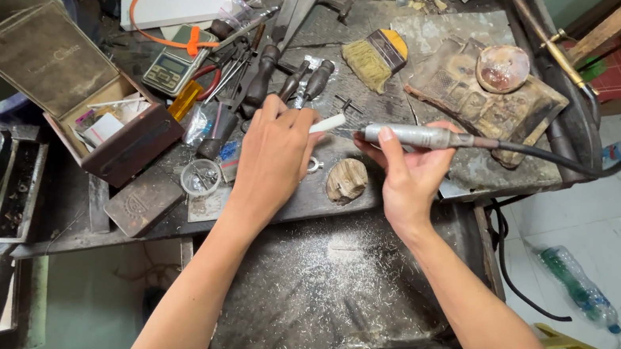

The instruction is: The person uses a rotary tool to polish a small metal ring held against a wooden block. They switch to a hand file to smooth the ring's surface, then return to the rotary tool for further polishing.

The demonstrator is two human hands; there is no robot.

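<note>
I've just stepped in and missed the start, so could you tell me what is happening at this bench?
A person sits at a cluttered workbench. The right hand grips a silver rotary handpiece with a black cable, its tip pointing at the white stick held in the left hand. A small wooden block sits just below, and metal filings cover the tray beneath.

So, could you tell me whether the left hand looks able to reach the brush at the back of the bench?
Probably yes: the brush lies uncovered just beyond the left hand, but that hand already holds a white stick.
</note>
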